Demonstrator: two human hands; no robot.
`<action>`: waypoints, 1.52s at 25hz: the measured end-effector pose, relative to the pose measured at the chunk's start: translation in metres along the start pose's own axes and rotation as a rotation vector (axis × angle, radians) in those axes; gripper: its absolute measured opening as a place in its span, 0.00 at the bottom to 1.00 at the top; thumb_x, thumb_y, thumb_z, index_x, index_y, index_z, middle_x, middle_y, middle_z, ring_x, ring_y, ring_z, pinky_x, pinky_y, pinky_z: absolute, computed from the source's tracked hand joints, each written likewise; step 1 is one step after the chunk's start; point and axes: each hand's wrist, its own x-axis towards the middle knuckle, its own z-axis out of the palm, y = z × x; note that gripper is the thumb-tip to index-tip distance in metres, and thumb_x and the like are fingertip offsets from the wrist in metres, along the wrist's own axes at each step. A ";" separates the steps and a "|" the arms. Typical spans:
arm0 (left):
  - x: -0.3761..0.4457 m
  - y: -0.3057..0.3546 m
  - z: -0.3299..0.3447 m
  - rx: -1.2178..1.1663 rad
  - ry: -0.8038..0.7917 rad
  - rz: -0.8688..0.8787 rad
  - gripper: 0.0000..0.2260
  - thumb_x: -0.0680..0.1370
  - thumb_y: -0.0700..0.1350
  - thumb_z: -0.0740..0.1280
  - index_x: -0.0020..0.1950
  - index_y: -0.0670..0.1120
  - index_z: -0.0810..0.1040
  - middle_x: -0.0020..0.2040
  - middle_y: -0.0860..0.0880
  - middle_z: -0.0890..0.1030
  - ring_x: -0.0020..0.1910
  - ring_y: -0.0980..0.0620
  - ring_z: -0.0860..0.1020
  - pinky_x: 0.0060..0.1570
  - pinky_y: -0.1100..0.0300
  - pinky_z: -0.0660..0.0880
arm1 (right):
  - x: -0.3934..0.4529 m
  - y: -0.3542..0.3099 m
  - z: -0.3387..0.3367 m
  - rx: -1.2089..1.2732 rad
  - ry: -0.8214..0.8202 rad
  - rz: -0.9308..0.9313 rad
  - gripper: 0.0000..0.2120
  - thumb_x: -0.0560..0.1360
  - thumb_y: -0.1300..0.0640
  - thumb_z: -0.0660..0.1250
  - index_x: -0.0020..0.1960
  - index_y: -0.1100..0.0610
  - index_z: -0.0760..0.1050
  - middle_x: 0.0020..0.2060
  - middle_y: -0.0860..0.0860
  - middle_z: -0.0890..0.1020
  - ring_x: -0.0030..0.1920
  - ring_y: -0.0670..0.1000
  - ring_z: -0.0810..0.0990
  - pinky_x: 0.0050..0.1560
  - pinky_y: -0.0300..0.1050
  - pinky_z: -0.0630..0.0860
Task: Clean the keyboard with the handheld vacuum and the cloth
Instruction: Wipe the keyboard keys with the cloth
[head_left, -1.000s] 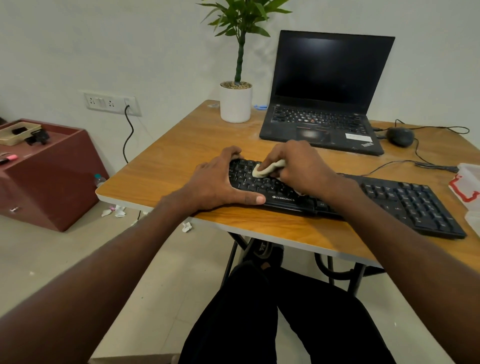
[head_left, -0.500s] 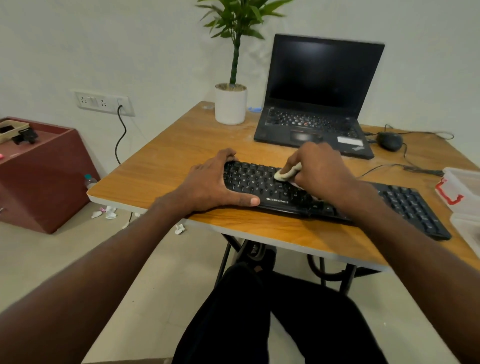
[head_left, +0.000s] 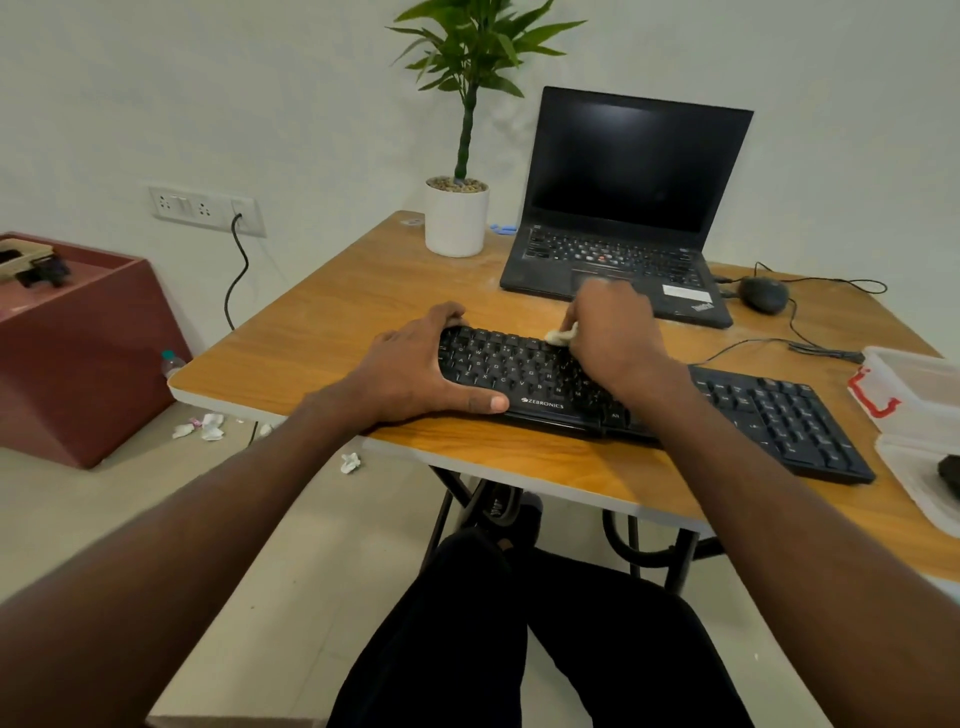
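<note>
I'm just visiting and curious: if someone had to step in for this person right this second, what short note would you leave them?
Left hand: lies flat over the keyboard's left end, steadying it on the table.
Right hand: grips the cloth against the keyboard's far key rows.
Done: cannot tell how much has been wiped.
Left: wiping the remaining keys, probably the number pad end. No handheld vacuum is in view, so whether vacuuming is done is unclear.

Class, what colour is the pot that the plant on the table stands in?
White; the pot shows best in the head view.
</note>
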 end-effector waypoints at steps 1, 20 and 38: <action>0.000 -0.001 0.000 0.002 0.000 -0.003 0.61 0.55 0.84 0.71 0.81 0.58 0.58 0.76 0.55 0.72 0.71 0.52 0.73 0.78 0.40 0.63 | -0.001 0.001 0.000 -0.009 0.016 0.009 0.10 0.75 0.63 0.73 0.56 0.57 0.86 0.50 0.58 0.86 0.48 0.55 0.83 0.49 0.49 0.80; 0.000 0.002 0.001 -0.010 -0.008 -0.025 0.61 0.55 0.82 0.71 0.82 0.57 0.56 0.78 0.52 0.70 0.74 0.47 0.71 0.77 0.39 0.65 | -0.032 0.009 -0.019 -0.004 -0.144 -0.181 0.19 0.74 0.66 0.72 0.62 0.51 0.84 0.56 0.51 0.86 0.55 0.53 0.82 0.55 0.47 0.78; 0.004 0.027 0.012 0.308 0.054 0.119 0.51 0.71 0.84 0.48 0.84 0.52 0.52 0.79 0.47 0.72 0.77 0.47 0.70 0.78 0.35 0.50 | 0.008 -0.016 -0.021 0.242 -0.307 -0.185 0.07 0.74 0.56 0.75 0.52 0.51 0.87 0.46 0.48 0.87 0.48 0.46 0.83 0.50 0.43 0.78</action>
